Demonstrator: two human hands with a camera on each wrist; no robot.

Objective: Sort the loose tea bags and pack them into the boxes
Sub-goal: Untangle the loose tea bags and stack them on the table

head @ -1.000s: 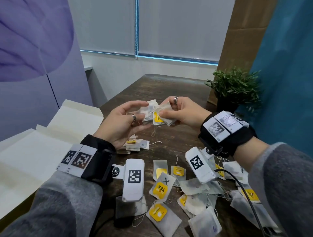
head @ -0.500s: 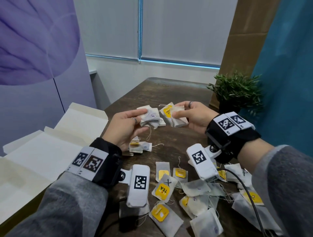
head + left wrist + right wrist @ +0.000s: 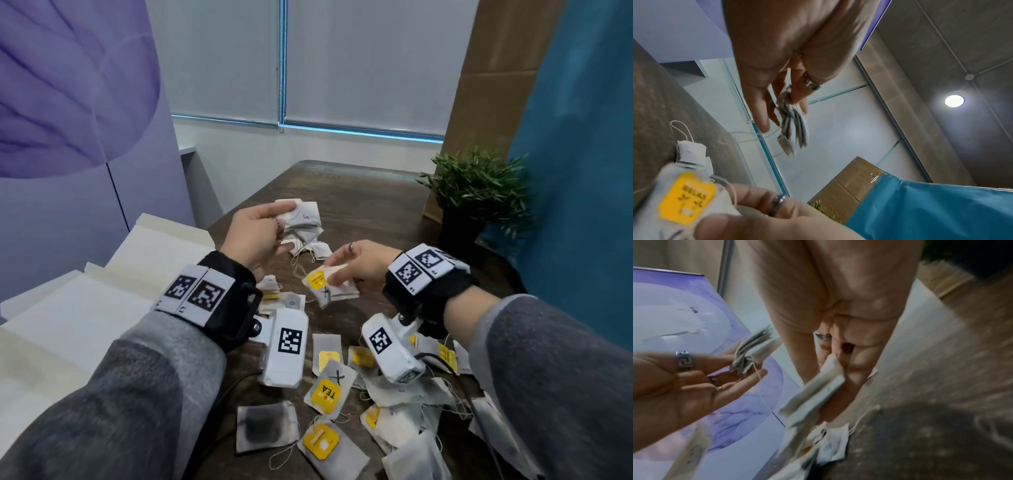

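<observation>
Two hands, each pinching a bunch of tea bags above the table [image 3: 373, 205].

Left hand [image 3: 255, 236] clamps thumb and fingers on a grey-white stack [image 3: 303, 221] at 11 o'clock; right hand [image 3: 359, 265] pinches yellow-tagged bags [image 3: 330, 286] at centre; loose bags [image 3: 329, 387] lie scattered toward 5 o'clock.

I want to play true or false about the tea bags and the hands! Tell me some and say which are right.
1. The left hand holds a bunch of tea bags. True.
2. The right hand is empty. False: it pinches tea bags with a yellow tag.
3. Loose tea bags lie on the wooden table. True.
4. The potted plant stands between the two hands. False: it stands farther back, on the right.
5. All tags are purple. False: many are yellow.
</observation>
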